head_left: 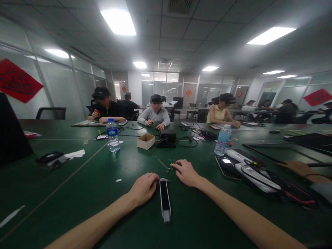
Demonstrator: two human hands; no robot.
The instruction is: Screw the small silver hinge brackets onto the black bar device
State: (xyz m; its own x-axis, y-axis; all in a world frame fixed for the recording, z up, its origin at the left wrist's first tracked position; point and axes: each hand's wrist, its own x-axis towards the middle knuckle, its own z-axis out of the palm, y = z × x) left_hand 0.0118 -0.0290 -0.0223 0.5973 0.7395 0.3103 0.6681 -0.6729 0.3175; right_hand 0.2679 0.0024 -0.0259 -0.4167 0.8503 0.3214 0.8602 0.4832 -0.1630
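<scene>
My left hand (144, 187) rests on the green table with its fingers curled in. Whatever it holds, if anything, is hidden. Just right of it lies a long narrow device (165, 199) with a black face, a pale rim and a grey end towards me. My right hand (186, 172) is palm down beyond the device, fingers stretched out and spread. Its index fingertip is at a few tiny pale pieces (168, 169); whether it touches one I cannot tell. A thin strip (163, 163) lies beside those pieces.
Ahead stand an open box (146, 141), a black device (167, 138) and a water bottle (113, 135). Another bottle (223, 140) and a white and black device (255, 173) on a tablet (225, 167) are right. A co-worker's hand (298, 168) reaches in there. Several people sit opposite.
</scene>
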